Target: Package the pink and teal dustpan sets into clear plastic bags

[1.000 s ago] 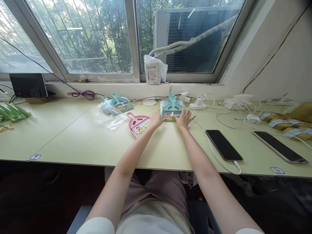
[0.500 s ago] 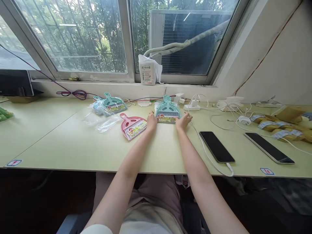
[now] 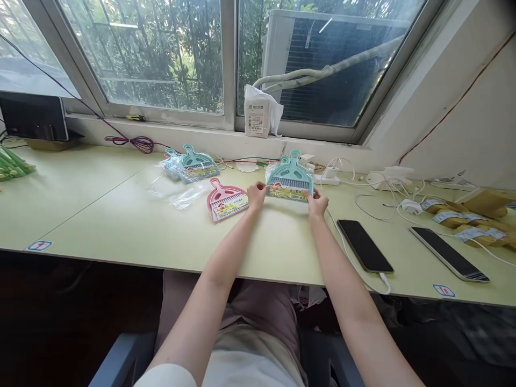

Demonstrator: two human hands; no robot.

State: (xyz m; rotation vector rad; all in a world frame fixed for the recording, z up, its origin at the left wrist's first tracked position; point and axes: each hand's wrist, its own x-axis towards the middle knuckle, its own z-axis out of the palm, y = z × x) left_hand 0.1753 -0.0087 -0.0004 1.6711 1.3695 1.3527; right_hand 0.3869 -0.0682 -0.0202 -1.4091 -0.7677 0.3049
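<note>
A teal mini dustpan and brush set (image 3: 290, 171) with a printed label is held by its two lower corners, its handle pointing towards the window. My left hand (image 3: 257, 195) pinches the left corner, while the fingers of my right hand (image 3: 317, 203) close on the right one. Clear plastic wrap shows behind the set. Just left of my left hand, a pink dustpan and brush set (image 3: 226, 202) lies on the desk. Farther back on the left are more teal dustpan sets (image 3: 196, 161), partly covered by crumpled clear plastic (image 3: 186, 198).
On the right of the desk (image 3: 121, 226) lie a black phone (image 3: 364, 246) on a white cable and a second phone (image 3: 449, 253). Behind them are chargers, a power strip (image 3: 327, 177) and brown packets (image 3: 475, 219). A white package (image 3: 257, 115) stands on the sill.
The teal set now looks raised slightly at its front edge, with my right fingers closed on its corner. My view has turned a little, shifting the whole scene.
</note>
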